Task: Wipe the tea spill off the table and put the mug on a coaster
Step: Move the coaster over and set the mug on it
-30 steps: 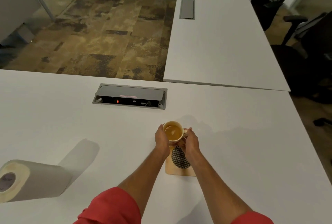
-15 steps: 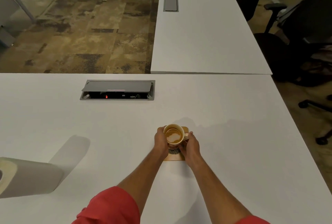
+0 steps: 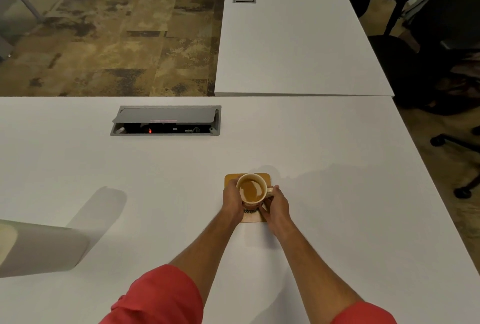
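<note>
A cream mug (image 3: pixel 251 190) with tea in it sits over a square wooden coaster (image 3: pixel 231 177) on the white table (image 3: pixel 337 206). My left hand (image 3: pixel 232 200) curls round the mug's left side. My right hand (image 3: pixel 277 205) grips the right side by the handle. A dark patterned patch of the coaster shows just below the mug. Whether the mug's base touches the coaster I cannot tell. No tea spill is visible on the tabletop.
A paper towel roll (image 3: pixel 39 247) lies at the table's left edge. A grey cable box (image 3: pixel 166 121) with its lid raised is set into the table beyond the mug. A second white table (image 3: pixel 293 38) adjoins at the back; black office chairs (image 3: pixel 428 64) stand right.
Both hands have brought the mug from just beyond the coaster back over its middle. The view has shifted, so the paper towel roll sits further out of frame.
</note>
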